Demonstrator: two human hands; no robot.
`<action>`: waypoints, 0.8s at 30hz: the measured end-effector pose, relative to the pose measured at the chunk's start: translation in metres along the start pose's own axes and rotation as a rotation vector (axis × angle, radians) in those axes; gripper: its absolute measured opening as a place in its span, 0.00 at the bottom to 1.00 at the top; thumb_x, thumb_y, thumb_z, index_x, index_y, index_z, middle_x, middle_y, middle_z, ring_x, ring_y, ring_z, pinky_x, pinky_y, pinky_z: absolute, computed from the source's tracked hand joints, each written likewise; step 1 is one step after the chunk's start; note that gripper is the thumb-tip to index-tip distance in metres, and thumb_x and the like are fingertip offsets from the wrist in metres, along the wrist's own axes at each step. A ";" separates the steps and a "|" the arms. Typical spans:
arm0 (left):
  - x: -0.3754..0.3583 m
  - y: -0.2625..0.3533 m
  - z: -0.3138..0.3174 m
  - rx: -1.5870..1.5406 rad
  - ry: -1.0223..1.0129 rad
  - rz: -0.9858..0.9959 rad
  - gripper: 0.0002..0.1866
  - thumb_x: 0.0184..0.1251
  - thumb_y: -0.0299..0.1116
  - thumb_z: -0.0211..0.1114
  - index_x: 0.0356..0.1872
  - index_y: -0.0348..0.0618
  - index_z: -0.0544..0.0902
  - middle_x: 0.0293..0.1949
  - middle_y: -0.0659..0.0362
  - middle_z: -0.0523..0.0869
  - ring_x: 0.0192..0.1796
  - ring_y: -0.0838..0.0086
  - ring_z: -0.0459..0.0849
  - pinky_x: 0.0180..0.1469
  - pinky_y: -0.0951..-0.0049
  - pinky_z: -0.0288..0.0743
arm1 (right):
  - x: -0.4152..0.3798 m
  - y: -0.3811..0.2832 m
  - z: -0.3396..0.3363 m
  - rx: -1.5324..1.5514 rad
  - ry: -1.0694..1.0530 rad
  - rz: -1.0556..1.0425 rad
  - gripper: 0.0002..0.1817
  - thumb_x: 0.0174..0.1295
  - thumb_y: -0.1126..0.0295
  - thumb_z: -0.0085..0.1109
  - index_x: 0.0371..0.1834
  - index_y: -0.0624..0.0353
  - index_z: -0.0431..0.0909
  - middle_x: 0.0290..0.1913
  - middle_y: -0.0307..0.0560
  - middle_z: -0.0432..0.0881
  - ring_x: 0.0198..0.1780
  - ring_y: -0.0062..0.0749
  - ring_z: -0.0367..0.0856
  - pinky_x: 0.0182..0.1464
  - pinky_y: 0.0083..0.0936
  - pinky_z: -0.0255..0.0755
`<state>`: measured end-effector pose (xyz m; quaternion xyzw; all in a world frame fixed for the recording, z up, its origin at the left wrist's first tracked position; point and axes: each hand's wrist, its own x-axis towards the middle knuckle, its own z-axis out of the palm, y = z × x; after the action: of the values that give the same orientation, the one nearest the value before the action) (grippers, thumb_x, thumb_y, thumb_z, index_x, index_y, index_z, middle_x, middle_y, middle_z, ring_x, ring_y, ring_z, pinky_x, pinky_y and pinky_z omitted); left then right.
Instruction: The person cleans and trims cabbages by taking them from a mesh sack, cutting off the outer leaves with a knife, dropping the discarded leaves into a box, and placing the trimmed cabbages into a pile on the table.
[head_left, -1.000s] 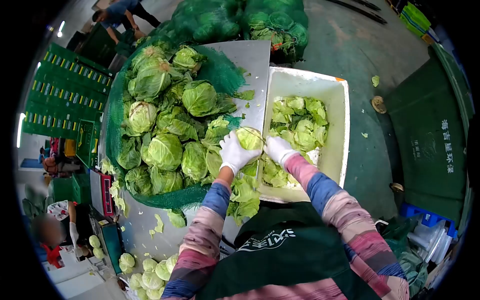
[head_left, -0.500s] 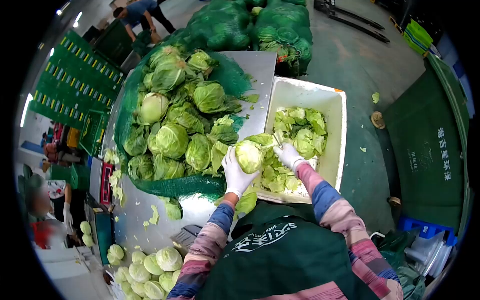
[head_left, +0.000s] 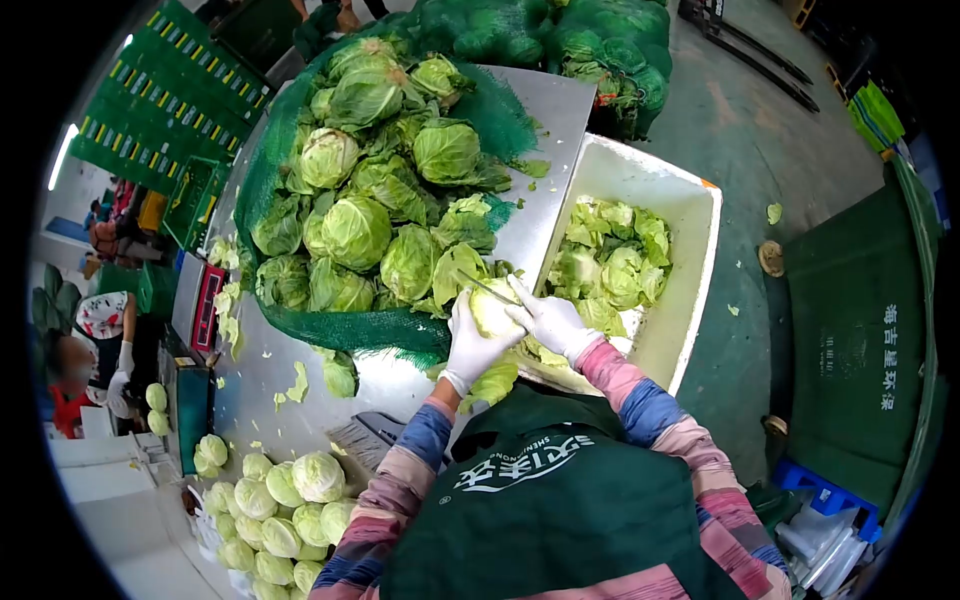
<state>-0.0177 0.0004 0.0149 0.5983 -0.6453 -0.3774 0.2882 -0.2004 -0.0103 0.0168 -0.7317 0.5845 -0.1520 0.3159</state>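
The left hand [head_left: 468, 345], in a white glove, cups a pale green, round cabbage head [head_left: 492, 308] from below, its grip closed around the underside, at the near edge of the steel tabletop [head_left: 545, 130], just beside the white rectangular plastic tub [head_left: 700, 270]. The right hand [head_left: 548, 318], also gloved in white, has its grip pinched on the handle of a thin-bladed knife [head_left: 487, 288], whose blade lies across the top of the cabbage, pointing toward the heap of untrimmed dark green cabbages [head_left: 380, 200] lying on green mesh netting [head_left: 340, 330]. The tub holds loose, light green outer leaves [head_left: 615, 260]; more scraps lie scattered on the tabletop. The work in hand looks like trimming the outer leaves off the head. To do it well, I judge the supporting palm should keep the head steady with fingers tucked below the blade's path, the cut should be shallow at the leaf base so only the loose wrapper comes away, and the head should be held over the tub's rim so offcuts fall inside, not onto the tabletop. Cutting away from the holding hand would lower the risk of nicking the glove. Down at the lower left, a batch of pale, cleaned cabbage heads [head_left: 290, 500] sits gathered together, well apart from the hands.
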 end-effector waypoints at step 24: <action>-0.005 0.007 0.013 -1.175 0.213 -0.739 0.45 0.55 0.33 0.76 0.65 0.55 0.49 0.61 0.52 0.69 0.61 0.57 0.72 0.52 0.35 0.71 | -0.026 -0.020 0.024 0.592 0.044 0.241 0.34 0.72 0.51 0.42 0.75 0.56 0.50 0.24 0.59 0.81 0.29 0.54 0.81 0.35 0.43 0.72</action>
<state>-0.0313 0.0071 0.0141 0.5573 -0.0572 -0.6763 0.4784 -0.1778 0.0234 0.0157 -0.5300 0.6042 -0.2925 0.5181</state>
